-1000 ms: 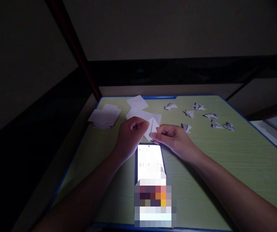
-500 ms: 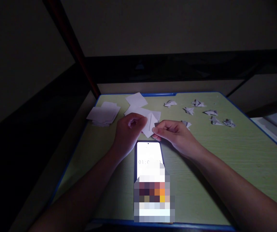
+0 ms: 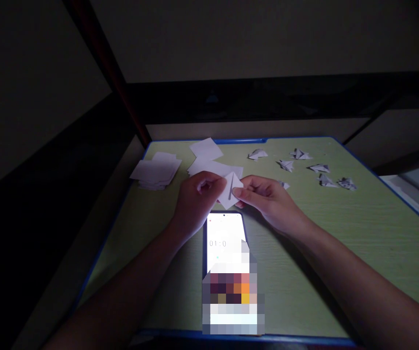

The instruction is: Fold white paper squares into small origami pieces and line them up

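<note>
A small white folded paper [image 3: 228, 198], diamond-shaped with a slit or crease down its middle, is held up above the far end of a phone. My left hand [image 3: 199, 200] pinches its left edge between thumb and fingers. On the opposite edge, my right hand [image 3: 262, 195] grips it with the thumb on the near face and fingers behind. The lit phone [image 3: 224, 233] lies on the table just below the paper, showing digits; its lower part is blurred out.
White paper sheets [image 3: 206, 148] lie behind my hands, with a stack of paper [image 3: 156, 170] at the left. Several folded paper pieces [image 3: 285, 166] are scattered at the back right, one partly hidden by my right hand. The green table [image 3: 340, 243] has a blue edge.
The folded paper has shifted slightly right and tilted between my hands. My right thumb sits a little farther up on it. Both hands keep their hold.
</note>
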`<move>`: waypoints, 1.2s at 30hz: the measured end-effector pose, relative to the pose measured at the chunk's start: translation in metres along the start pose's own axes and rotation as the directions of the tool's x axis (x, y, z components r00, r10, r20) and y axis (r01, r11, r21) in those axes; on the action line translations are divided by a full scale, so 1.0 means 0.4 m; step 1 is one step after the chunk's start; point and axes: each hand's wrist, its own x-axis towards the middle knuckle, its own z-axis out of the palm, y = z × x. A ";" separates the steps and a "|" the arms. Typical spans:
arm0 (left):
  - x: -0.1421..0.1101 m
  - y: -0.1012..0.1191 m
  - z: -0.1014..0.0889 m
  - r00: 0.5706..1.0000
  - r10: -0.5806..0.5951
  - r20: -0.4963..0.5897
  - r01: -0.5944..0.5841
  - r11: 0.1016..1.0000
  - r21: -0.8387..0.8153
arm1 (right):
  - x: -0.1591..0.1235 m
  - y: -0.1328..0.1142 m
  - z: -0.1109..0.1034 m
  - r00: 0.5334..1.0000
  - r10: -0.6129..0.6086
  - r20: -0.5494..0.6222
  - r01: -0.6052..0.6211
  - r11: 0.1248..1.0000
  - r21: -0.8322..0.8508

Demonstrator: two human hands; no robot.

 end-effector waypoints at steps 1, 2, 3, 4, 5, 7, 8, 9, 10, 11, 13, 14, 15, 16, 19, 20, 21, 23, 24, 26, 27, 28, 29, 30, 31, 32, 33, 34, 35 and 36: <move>-0.001 0.000 0.001 1.000 -0.006 0.000 0.006 1.000 0.004 | 0.000 0.001 0.000 1.000 -0.009 -0.010 0.009 1.000 -0.015; -0.002 0.000 0.002 1.000 -0.012 -0.001 0.012 1.000 0.009 | 0.000 0.002 -0.001 1.000 -0.020 -0.014 0.020 1.000 -0.024; -0.003 0.001 0.003 1.000 -0.019 -0.004 0.019 1.000 0.013 | -0.001 0.004 -0.002 0.999 -0.030 -0.013 0.030 0.999 -0.023; -0.003 0.002 0.005 1.000 -0.030 -0.005 0.030 0.999 0.015 | -0.001 0.005 -0.003 0.999 -0.036 -0.008 0.036 0.999 -0.016; -0.004 0.004 0.006 0.999 -0.041 -0.001 0.041 0.999 0.012 | -0.002 0.006 -0.004 0.999 -0.039 -0.003 0.039 0.999 -0.005; -0.006 0.007 0.008 0.998 -0.060 0.019 0.060 0.998 -0.004 | -0.002 0.008 -0.008 0.999 -0.035 0.008 0.035 0.999 0.014; -0.007 0.008 0.009 0.997 -0.066 0.029 0.067 0.998 -0.013 | -0.002 0.009 -0.009 0.999 -0.031 0.009 0.031 0.999 0.020; -0.007 0.009 0.009 0.997 -0.071 0.036 0.072 0.997 -0.019 | -0.002 0.008 -0.009 1.000 -0.027 0.009 0.027 0.999 0.024; -0.008 0.010 0.009 0.997 -0.074 0.038 0.075 0.997 -0.019 | -0.001 0.008 -0.010 1.000 -0.025 0.004 0.025 0.999 0.027; -0.009 0.010 0.009 0.996 -0.076 0.037 0.077 0.997 -0.014 | -0.001 0.007 -0.010 1.000 -0.022 -0.003 0.022 0.999 0.027; -0.011 0.010 0.009 0.996 -0.080 0.034 0.080 0.997 -0.002 | 0.000 0.005 -0.009 1.000 -0.022 -0.018 0.023 1.000 0.014; -0.011 0.010 0.009 0.996 -0.080 0.034 0.080 0.997 0.002 | 0.000 0.004 -0.009 0.999 -0.028 -0.020 0.028 1.000 0.002; -0.012 0.010 0.009 0.997 -0.077 0.032 0.077 0.997 0.006 | 0.000 0.003 -0.008 0.999 -0.036 -0.017 0.036 0.999 -0.010; -0.012 0.010 0.010 0.997 -0.074 0.030 0.074 0.997 0.008 | 0.000 0.002 -0.008 0.999 -0.046 -0.012 0.046 0.999 -0.019; -0.013 0.008 0.011 0.998 -0.061 0.032 0.061 0.998 0.011 | -0.002 0.000 -0.006 0.998 -0.058 0.001 0.058 0.998 -0.026; -0.013 0.007 0.011 0.998 -0.057 0.034 0.056 0.998 0.013 | -0.002 -0.001 -0.006 0.998 -0.057 0.000 0.057 0.998 -0.024; -0.013 0.007 0.011 0.998 -0.051 0.034 0.051 0.999 0.017 | -0.003 -0.001 -0.006 0.998 -0.055 -0.004 0.055 0.998 -0.021; -0.013 0.006 0.009 0.999 -0.041 0.029 0.040 0.999 0.027 | -0.004 -0.001 -0.006 0.999 -0.048 -0.010 0.048 0.999 -0.014; -0.012 0.006 0.008 0.999 -0.039 0.024 0.038 0.999 0.030 | -0.004 -0.001 -0.006 0.999 -0.039 -0.011 0.039 0.999 -0.008; -0.011 0.006 0.005 0.999 -0.040 0.012 0.039 0.999 0.031 | -0.004 0.000 -0.006 1.000 -0.008 -0.002 0.008 1.000 0.002; -0.010 0.006 0.003 0.999 -0.042 0.008 0.041 0.999 0.033 | -0.004 0.001 -0.006 1.000 0.008 0.005 -0.008 1.000 0.003; -0.009 0.006 0.002 0.999 -0.040 0.005 0.040 0.999 0.035 | -0.003 0.002 -0.006 1.000 0.020 0.010 -0.020 1.000 0.002; -0.008 0.006 0.001 0.999 -0.036 0.005 0.036 0.999 0.040 | -0.003 0.003 -0.006 1.000 0.027 0.011 -0.027 1.000 0.001; -0.007 0.006 0.000 0.999 -0.031 0.007 0.031 0.999 0.043 | -0.003 0.003 -0.006 1.000 0.029 0.009 -0.029 1.000 0.000; -0.007 0.005 -0.001 1.000 -0.027 0.008 0.026 0.999 0.045 | -0.002 0.004 -0.006 1.000 0.029 0.007 -0.029 1.000 0.000; -0.006 0.005 -0.001 1.000 -0.023 0.008 0.023 0.999 0.045 | -0.002 0.004 -0.005 1.000 0.027 0.004 -0.027 1.000 0.002; -0.006 0.005 -0.001 1.000 -0.022 0.007 0.022 0.999 0.045 | -0.002 0.004 -0.005 1.000 0.025 0.002 -0.025 1.000 0.004; -0.006 0.004 0.000 1.000 -0.022 0.004 0.022 0.999 0.047 | -0.002 0.004 -0.005 1.000 0.022 0.001 -0.022 1.000 0.003; -0.006 0.004 0.000 1.000 -0.021 0.000 0.021 0.999 0.050 | -0.002 0.004 -0.005 1.000 0.018 0.001 -0.018 1.000 0.001; -0.006 0.004 0.000 1.000 -0.017 -0.003 0.017 0.998 0.053 | -0.002 0.004 -0.005 1.000 0.014 0.002 -0.014 1.000 -0.003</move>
